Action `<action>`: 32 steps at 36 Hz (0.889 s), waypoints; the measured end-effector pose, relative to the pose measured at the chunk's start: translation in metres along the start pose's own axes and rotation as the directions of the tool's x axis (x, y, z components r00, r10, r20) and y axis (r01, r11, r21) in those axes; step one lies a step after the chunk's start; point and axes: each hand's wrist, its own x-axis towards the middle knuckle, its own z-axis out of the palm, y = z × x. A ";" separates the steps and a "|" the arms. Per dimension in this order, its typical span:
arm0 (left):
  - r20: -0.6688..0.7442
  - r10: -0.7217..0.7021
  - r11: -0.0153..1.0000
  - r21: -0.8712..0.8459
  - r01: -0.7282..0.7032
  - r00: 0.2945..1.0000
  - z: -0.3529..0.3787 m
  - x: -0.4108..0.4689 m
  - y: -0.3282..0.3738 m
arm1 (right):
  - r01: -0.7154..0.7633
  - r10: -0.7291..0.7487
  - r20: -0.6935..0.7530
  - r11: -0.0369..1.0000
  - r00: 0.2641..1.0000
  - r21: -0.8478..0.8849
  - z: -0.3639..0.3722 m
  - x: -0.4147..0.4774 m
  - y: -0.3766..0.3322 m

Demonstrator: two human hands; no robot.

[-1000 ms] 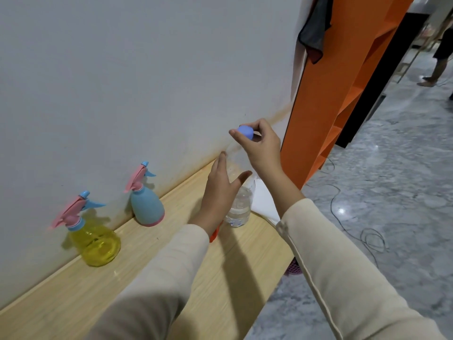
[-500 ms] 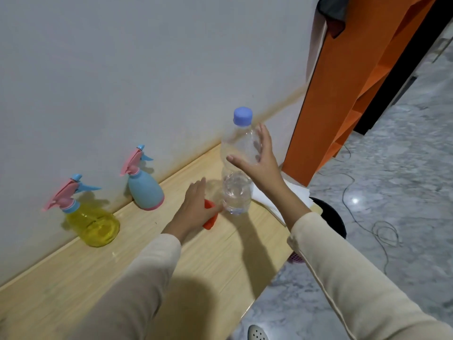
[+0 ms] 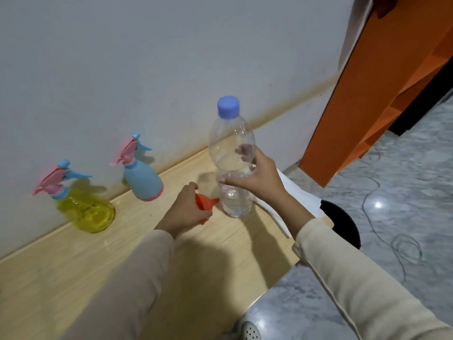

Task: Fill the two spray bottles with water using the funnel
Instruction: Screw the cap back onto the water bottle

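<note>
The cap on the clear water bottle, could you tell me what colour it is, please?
The cap is light purple-blue, best seen in the head view.

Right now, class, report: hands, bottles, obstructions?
Left hand grips orange funnel. Right hand holds capped water bottle. Yellow spray bottle, blue spray bottle at wall, heads on.

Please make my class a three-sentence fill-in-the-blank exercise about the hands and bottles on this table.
The right hand grips the water bottle, which stands ____ on the table.
The left hand holds the orange ____.
The yellow spray bottle stands farther from the hands than the ____ one.
Answers: upright; funnel; blue.
</note>
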 end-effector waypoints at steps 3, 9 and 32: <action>-0.070 -0.050 0.997 -0.066 0.046 0.996 -0.007 0.000 0.000 | -0.006 0.005 -0.026 0.999 1.000 -0.033 0.004 0.014 -0.008; -0.129 -0.149 0.974 -0.192 0.122 0.980 -0.023 0.011 -0.006 | -0.024 0.018 -0.086 0.997 0.996 -0.075 0.017 0.048 -0.020; -0.264 -0.167 0.875 -0.484 0.020 0.950 -0.015 0.117 -0.041 | 0.063 -0.069 -0.202 0.997 0.977 -0.034 0.086 0.170 -0.021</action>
